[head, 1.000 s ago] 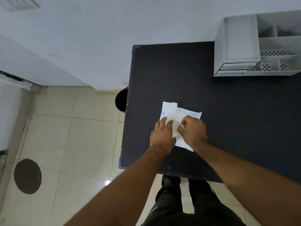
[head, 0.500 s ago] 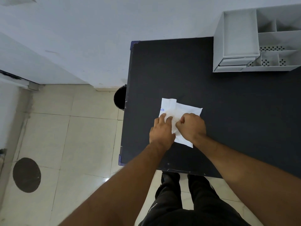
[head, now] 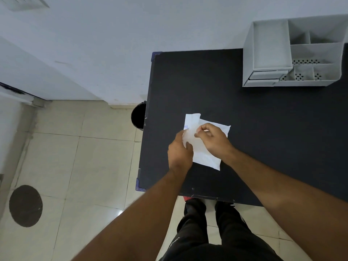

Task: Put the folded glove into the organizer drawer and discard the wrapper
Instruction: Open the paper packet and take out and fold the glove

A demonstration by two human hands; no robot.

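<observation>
A white paper wrapper with blue print lies unfolded on the black table, near its left front part. A translucent folded glove rests on the wrapper's left side. My left hand pinches the glove's lower left edge. My right hand pinches the glove's top from the right. The grey organizer stands at the table's far right, with a shut drawer low in its left front.
A black bin stands on the tiled floor beside the table's left edge. A round dark floor cover lies far left. My legs show below the table's front edge. A white wall runs behind the table.
Both hands have gone from pressing flat on the wrapper to pinching the glove. The left hand drew back toward me, the right hand shifted up and left.
</observation>
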